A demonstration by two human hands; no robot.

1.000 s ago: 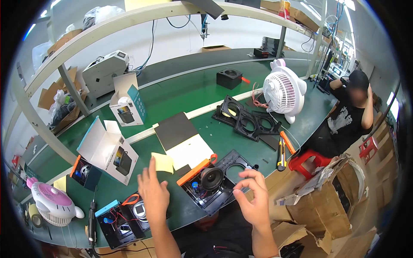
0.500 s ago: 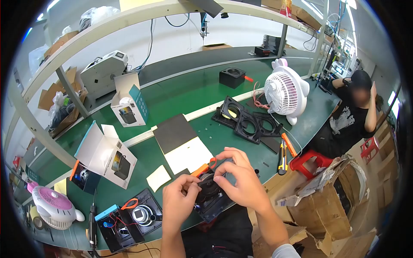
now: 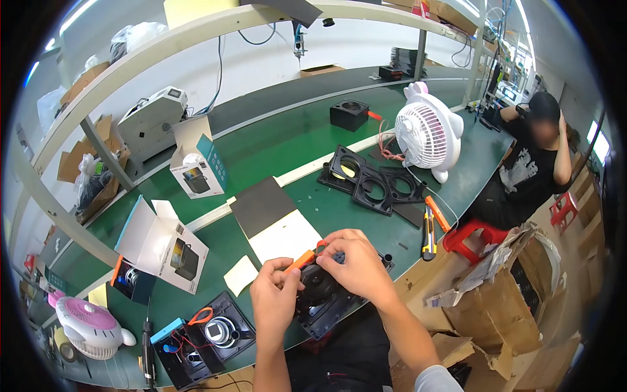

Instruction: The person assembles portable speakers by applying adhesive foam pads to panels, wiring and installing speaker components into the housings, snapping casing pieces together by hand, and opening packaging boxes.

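In front of me a round black speaker (image 3: 319, 286) lies over an open black housing (image 3: 326, 318) at the table's near edge. My left hand (image 3: 275, 289) is closed, thumb and curled fingers at the speaker's left rim. My right hand (image 3: 356, 266) pinches at its upper right rim; the exact contact is partly hidden by the fingers. An orange side piece (image 3: 300, 261) shows between the hands, with a small red-orange loop (image 3: 321, 244) by the right fingertips. Left of my hands is another opened housing (image 3: 243, 320) with a silver-backed speaker (image 3: 219, 332) and red wires.
Black speaker frames (image 3: 373, 189), a box cutter (image 3: 428, 235) and a white fan (image 3: 428, 127) lie to the right. Printed cartons (image 3: 186, 258), a pink-white fan (image 3: 88, 325) and a black screwdriver (image 3: 147, 353) are left. A seated person (image 3: 532, 163) is across at right.
The speaker looks flatter over the housing, and more of its face shows. My right hand has shifted slightly up and left; both hands stay closed. The view has turned a little.
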